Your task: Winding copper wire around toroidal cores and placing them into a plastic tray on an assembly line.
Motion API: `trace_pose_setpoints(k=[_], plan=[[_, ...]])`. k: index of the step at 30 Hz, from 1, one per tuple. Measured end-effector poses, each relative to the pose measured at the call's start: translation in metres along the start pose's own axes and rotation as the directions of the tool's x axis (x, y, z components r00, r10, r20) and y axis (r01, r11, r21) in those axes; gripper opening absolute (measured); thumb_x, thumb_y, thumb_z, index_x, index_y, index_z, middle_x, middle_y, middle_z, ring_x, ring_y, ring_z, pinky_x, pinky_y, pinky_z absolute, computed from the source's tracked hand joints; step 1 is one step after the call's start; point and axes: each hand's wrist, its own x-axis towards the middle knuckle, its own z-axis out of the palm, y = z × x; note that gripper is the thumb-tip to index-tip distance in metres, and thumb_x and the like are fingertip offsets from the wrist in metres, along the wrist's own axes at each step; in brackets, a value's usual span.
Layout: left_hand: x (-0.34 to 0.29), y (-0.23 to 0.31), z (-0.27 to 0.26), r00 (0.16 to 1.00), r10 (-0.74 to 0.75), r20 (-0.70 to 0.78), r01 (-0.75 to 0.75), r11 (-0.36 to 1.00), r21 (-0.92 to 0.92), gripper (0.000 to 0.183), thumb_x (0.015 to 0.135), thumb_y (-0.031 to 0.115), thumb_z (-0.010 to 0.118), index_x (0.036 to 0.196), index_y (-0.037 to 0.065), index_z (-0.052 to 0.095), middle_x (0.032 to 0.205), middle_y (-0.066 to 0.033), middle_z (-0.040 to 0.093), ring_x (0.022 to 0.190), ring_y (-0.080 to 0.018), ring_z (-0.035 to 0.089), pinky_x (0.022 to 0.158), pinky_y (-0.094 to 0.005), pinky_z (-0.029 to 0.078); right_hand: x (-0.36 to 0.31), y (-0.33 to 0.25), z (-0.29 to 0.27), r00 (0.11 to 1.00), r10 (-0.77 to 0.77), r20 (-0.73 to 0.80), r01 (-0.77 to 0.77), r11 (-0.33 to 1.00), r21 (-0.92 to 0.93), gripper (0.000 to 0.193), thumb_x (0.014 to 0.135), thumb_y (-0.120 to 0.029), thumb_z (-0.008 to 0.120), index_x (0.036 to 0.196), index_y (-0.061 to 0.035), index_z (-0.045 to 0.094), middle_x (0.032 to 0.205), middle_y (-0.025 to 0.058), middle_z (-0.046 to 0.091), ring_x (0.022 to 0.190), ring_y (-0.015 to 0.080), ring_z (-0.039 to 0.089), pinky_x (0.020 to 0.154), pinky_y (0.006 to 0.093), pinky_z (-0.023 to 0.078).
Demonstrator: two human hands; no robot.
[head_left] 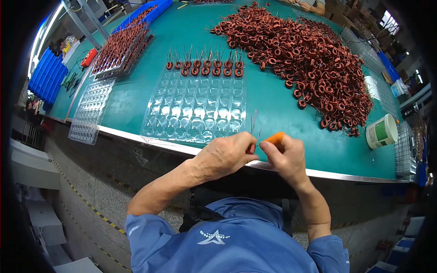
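Note:
My left hand [224, 154] is closed around a small red-brown wound coil [252, 148], whose thin wire leads point up from the fingertips. Close beside it, my right hand [288, 159] grips an orange-handled tool [275, 137]; its working end is hidden, so its kind cannot be told. Both hands are over the table's front edge. Just beyond the left hand lies a clear plastic tray [157, 107] with round pockets. Two rows of coils [205, 68] stand in its far end, leads upward. A large heap of similar coils [314, 63] covers the table's right side.
Filled trays of coils [119, 50] are stacked at left, near a blue bin [157, 8]. Another clear tray [91, 107] overhangs the front edge. A white-and-green bucket [381, 132] stands at right. Across the table, another person's hands [307, 6] show.

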Motion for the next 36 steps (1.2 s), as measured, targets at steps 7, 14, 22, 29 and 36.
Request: trace_pose_setpoints(k=[7, 14, 22, 29, 36], plan=[[-0.004, 0.009, 0.027, 0.975, -0.186, -0.118, -0.077, 0.212, -0.974, 0.027, 0.095, 0.014, 0.056, 0.115, 0.001, 0.042, 0.087, -0.0116, 0.059, 0.072, -0.0164, 0.063, 0.059, -0.0273, 0.054, -0.001, 0.000, 0.001, 0.999, 0.026, 0.036, -0.040, 0.871, 0.489, 0.021, 0.090, -0.017, 0.066, 0.081, 0.0014, 0.065, 0.057, 0.0004, 0.058, 0.048, 0.0040, 0.049, 0.043, 0.0210, 0.036], [0.002, 0.005, 0.022, 0.946, -0.323, 0.026, 0.134, 0.317, -0.939, 0.044, 0.098, 0.016, 0.047, 0.135, -0.001, 0.030, 0.085, -0.0097, 0.056, 0.069, -0.0150, 0.059, 0.062, -0.0263, 0.052, 0.010, 0.011, 0.004, 1.000, -0.002, 0.005, 0.000, 0.939, 0.344, 0.023, 0.088, -0.021, 0.069, 0.081, 0.0001, 0.065, 0.057, -0.0002, 0.058, 0.046, 0.0040, 0.047, 0.042, 0.0197, 0.034], [-0.001, 0.003, 0.030, 0.931, -0.363, 0.048, 0.196, 0.384, -0.902, 0.026, 0.100, 0.022, 0.043, 0.116, 0.001, 0.047, 0.075, -0.0044, 0.051, 0.061, -0.0114, 0.053, 0.054, -0.0233, 0.045, 0.017, 0.026, 0.015, 1.000, -0.030, -0.003, 0.026, 0.791, 0.611, 0.037, 0.081, -0.015, 0.076, 0.110, -0.0004, 0.058, 0.075, 0.0019, 0.062, 0.062, 0.0062, 0.055, 0.056, 0.0192, 0.044], [-0.001, 0.007, 0.040, 0.882, -0.467, 0.053, 0.194, 0.260, -0.946, 0.022, 0.100, 0.023, 0.044, 0.109, 0.004, 0.050, 0.071, -0.0037, 0.049, 0.054, -0.0110, 0.049, 0.050, -0.0228, 0.041, 0.012, 0.024, 0.022, 0.996, -0.017, -0.091, 0.066, 0.819, 0.570, 0.025, 0.085, -0.017, 0.073, 0.098, 0.0005, 0.062, 0.072, 0.0013, 0.059, 0.063, 0.0070, 0.055, 0.059, 0.0209, 0.047], [-0.001, 0.011, 0.039, 0.891, -0.448, 0.068, 0.202, 0.260, -0.944, 0.023, 0.101, 0.023, 0.043, 0.110, 0.003, 0.050, 0.071, -0.0039, 0.048, 0.056, -0.0120, 0.049, 0.050, -0.0232, 0.041, 0.014, 0.028, 0.017, 0.999, -0.020, -0.030, 0.034, 0.778, 0.627, 0.030, 0.094, -0.029, 0.061, 0.097, 0.0001, 0.062, 0.070, 0.0027, 0.059, 0.062, 0.0095, 0.056, 0.056, 0.0208, 0.045]])
